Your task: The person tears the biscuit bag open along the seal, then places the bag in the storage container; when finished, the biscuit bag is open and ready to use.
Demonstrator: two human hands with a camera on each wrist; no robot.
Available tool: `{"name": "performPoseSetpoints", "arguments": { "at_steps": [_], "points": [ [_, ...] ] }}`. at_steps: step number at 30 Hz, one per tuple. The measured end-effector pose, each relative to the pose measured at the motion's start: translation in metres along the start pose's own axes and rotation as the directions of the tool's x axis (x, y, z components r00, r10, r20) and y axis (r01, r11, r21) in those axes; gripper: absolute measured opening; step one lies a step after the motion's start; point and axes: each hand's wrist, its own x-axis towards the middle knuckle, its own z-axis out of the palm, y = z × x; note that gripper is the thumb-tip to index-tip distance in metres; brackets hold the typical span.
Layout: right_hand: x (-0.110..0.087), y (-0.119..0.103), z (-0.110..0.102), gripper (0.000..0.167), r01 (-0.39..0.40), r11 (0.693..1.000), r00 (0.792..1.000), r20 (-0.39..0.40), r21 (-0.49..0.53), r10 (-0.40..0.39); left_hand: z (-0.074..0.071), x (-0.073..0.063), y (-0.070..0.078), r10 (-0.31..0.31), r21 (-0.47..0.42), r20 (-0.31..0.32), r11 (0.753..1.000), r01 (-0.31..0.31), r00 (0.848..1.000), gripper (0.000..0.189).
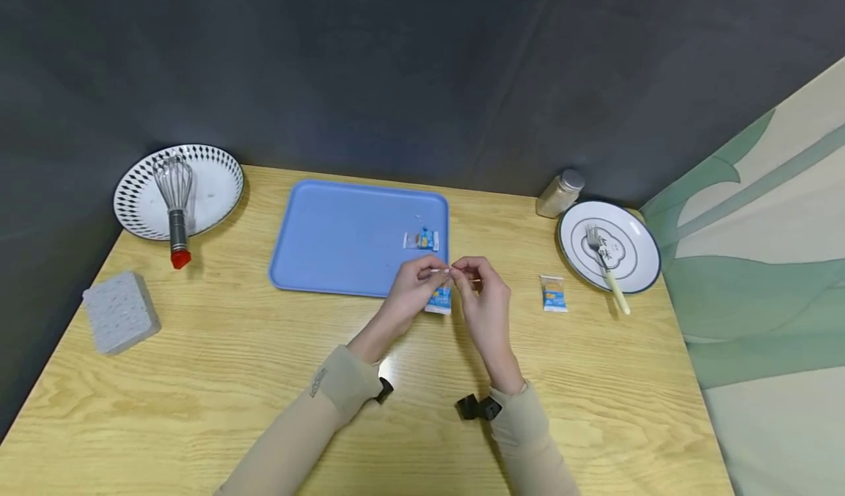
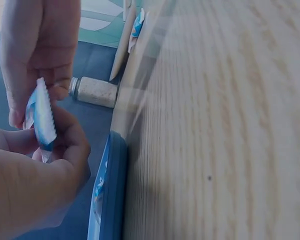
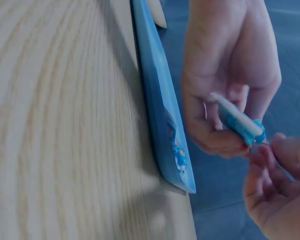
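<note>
Between both hands, over the tray's front right corner, is a small blue and white snack packet [image 1: 439,301]. My left hand [image 1: 411,289] and my right hand [image 1: 487,301] pinch its upper edge with fingertips close together. In the left wrist view the packet [image 2: 42,115] shows a serrated white end; in the right wrist view the packet [image 3: 238,120] lies between the fingers of both hands. What is inside cannot be seen. On the blue tray [image 1: 343,239], a similar packet [image 1: 428,240] lies near the right rim. Another packet [image 1: 554,294] lies on the table to the right.
At the far left stands a patterned plate [image 1: 221,195] with a whisk [image 1: 177,221] on it. A grey sponge-like block [image 1: 121,312] sits nearer. To the right are a shaker jar [image 1: 560,194] and a white plate [image 1: 637,261] bearing a fork [image 1: 609,272]. A dark cloth wall rises behind.
</note>
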Motion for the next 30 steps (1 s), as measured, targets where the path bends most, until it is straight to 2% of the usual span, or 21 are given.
{"name": "performPoseSetpoints", "arguments": {
  "at_steps": [3,7,11,15,17,20,25,30],
  "points": [
    [0.001,0.001,0.000,0.012,-0.020,0.999,0.999,0.043,0.031,0.019,-0.007,-0.002,-0.001,-0.067,-0.115,-0.008,0.991,0.065,0.998,0.013],
    [0.000,0.002,0.002,0.018,-0.052,0.993,0.996,0.082,0.103,0.044,-0.020,-0.003,-0.001,-0.155,-0.284,-0.043,0.949,0.136,0.987,0.009],
    [-0.004,0.005,0.008,0.019,-0.077,0.990,0.983,0.173,0.121,0.056,-0.034,-0.003,-0.001,-0.178,-0.404,-0.103,0.907,0.123,0.979,0.007],
    [-0.002,0.005,0.019,0.019,-0.104,0.989,0.958,0.277,0.100,0.073,-0.044,-0.003,-0.001,-0.183,-0.445,-0.156,0.890,0.096,0.971,0.009],
    [0.003,0.005,0.024,0.017,-0.127,0.985,0.950,0.300,0.113,0.088,-0.048,-0.004,0.000,-0.187,-0.442,-0.168,0.892,0.096,0.968,0.010],
    [0.016,0.005,0.031,0.012,-0.164,0.976,0.944,0.311,0.146,0.112,-0.056,-0.004,0.003,-0.169,-0.397,-0.179,0.914,0.086,0.969,0.011],
    [0.039,0.006,0.040,0.013,-0.195,0.969,0.925,0.358,0.153,0.129,-0.074,-0.001,0.009,-0.090,-0.225,-0.194,0.973,0.045,0.977,0.011],
    [0.059,0.004,0.051,0.009,-0.178,0.983,0.896,0.421,0.049,0.141,-0.096,0.007,0.017,-0.044,-0.044,-0.208,0.998,0.036,0.977,0.018]
  ]
}}
